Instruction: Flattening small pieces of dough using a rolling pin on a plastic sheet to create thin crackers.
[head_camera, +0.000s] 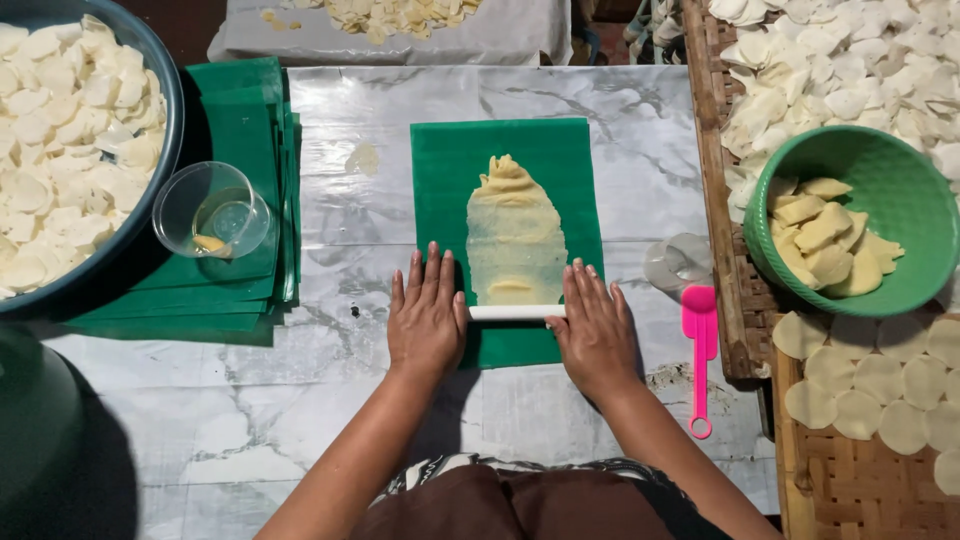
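A green plastic sheet (565, 165) lies on the marble-patterned table (340, 400). On it a strip of pale yellow dough (514, 235) is rolled thin, with a thicker lump at its far end. A white roller (515, 312) lies across the near end of the dough. My left hand (428, 315) presses flat on the roller's left end. My right hand (595, 325) presses flat on its right end. Fingers of both hands are stretched out and point away from me.
A stack of green sheets (245, 120) with a clear cup (212, 210) lies at left, beside a dark basin (172, 110) of white discs. At right stand a green bowl (900, 200) of dough pieces, a pink scraper (699, 350), a clear lid (678, 262) and woven trays (850, 480) of discs.
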